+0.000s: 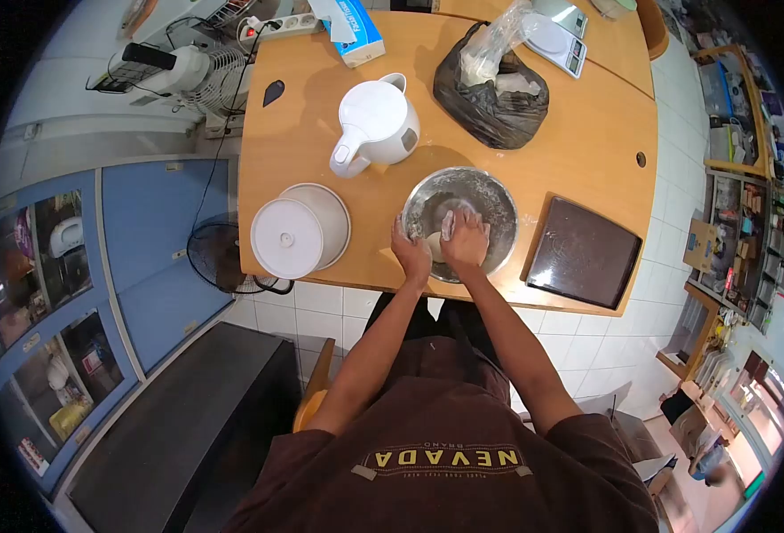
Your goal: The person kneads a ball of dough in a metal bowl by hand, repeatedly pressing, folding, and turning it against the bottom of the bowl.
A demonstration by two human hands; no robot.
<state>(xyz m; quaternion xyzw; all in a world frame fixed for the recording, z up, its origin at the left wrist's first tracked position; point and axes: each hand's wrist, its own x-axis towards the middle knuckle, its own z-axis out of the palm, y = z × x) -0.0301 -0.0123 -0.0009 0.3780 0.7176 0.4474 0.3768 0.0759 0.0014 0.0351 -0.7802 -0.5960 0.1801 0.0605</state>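
Observation:
A steel mixing bowl (pixel 504 197) with flour on its inner wall stands near the table's front edge. Inside it lies a pale lump of dough (pixel 435 245), partly covered by my hands. My left hand (pixel 412 252) grips the bowl's left rim, its fingertips partly out of sight. Down in the bowl, my right hand (pixel 467 241) is curled against the dough, and its fingers are whitened with flour or dough.
Left of the bowl are a white lidded container (pixel 287 237) and a white electric kettle (pixel 374 115). A dark baking tray (pixel 584 253) lies to the right. Behind stand a black plastic bag (pixel 498 115), a kitchen scale (pixel 552 40) and a tissue box (pixel 356 35).

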